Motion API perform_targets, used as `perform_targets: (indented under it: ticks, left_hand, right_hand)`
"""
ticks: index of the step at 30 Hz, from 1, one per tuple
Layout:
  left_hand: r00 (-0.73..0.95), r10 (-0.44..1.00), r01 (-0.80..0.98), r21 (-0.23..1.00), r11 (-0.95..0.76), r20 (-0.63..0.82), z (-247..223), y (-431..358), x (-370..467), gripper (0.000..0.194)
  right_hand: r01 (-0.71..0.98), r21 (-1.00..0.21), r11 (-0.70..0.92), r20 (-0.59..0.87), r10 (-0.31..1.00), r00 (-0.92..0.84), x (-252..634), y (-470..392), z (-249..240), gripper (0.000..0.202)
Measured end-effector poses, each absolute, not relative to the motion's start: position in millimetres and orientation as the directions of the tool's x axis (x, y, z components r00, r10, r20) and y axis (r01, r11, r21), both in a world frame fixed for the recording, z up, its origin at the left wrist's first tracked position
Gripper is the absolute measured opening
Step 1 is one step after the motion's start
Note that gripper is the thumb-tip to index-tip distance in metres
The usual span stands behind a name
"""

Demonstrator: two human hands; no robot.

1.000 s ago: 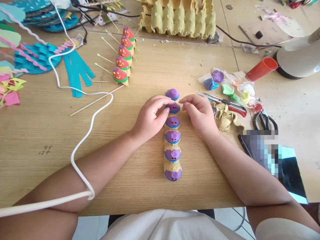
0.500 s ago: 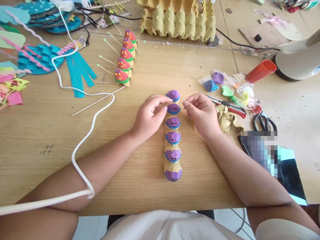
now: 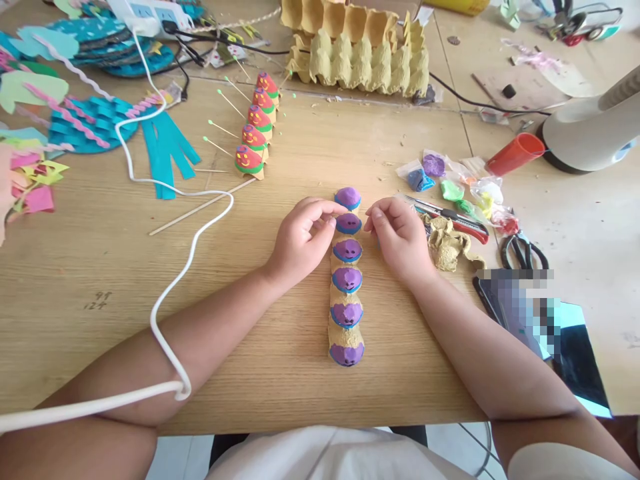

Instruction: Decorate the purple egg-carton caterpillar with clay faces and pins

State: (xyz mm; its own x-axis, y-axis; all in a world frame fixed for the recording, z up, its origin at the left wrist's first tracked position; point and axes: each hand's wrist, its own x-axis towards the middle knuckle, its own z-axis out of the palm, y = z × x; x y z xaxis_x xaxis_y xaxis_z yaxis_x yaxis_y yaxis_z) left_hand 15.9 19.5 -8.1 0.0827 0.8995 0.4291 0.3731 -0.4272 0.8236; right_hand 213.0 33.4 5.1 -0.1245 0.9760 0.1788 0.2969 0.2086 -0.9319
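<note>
At the left hand (image 3: 306, 233), curled loosely, with thumb and forefinger parted. At the right hand (image 3: 400, 237), bent inward with thumb and forefinger tips close together; cannot tell about anything thin pinched there.

Directly between both hands, the purple egg-carton strip (image 3: 347, 280), flat on the worktop (image 3: 240, 373). Long axis pointing away from the body, crosswise to the gap from hand to hand. Nearer to the left hand, with fingertips overlapping the left edge by the second bump from the far end; contact or mere closeness there, hard to tell. Slightly apart from the right hand. One bump beyond the fingertips, four more on the body side of both hands.

Just right of the right hand, a carton scrap (image 3: 445, 245) and a knife (image 3: 457, 223). Farther out, beyond and left of the left hand, a red egg-carton strip (image 3: 255, 137).
</note>
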Motion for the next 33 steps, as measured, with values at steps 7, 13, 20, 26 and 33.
perform_targets:
  ticks: [7, 13, 20, 26, 33]
  left_hand:
    - [0.118, 0.904, 0.384, 0.820, -0.424, 0.412, -6, 19, 17, 0.022]
    - [0.096, 0.916, 0.350, 0.848, -0.397, 0.389, -6, 19, 18, 0.023]
    - [0.106, 0.869, 0.366, 0.793, -0.487, 0.484, -6, 18, 16, 0.016]
    - [0.172, 0.801, 0.319, 0.736, -0.596, 0.574, -1, 16, 16, 0.016]
    - [0.215, 0.760, 0.322, 0.690, -0.648, 0.613, -1, 16, 15, 0.018]
  right_hand:
    - [0.284, -0.941, 0.185, 0.126, 0.969, -0.214, 212, 35, -2, 0.020]
    - [0.230, -0.960, 0.160, 0.108, 0.969, -0.220, 211, 37, -1, 0.024]
    - [0.193, -0.961, 0.198, 0.166, 0.971, -0.170, 213, 36, 4, 0.033]
    - [0.125, -0.951, 0.283, 0.238, 0.927, -0.289, 213, 31, 8, 0.039]
    - [0.219, -0.844, 0.490, 0.382, 0.835, -0.396, 212, 26, 13, 0.035]
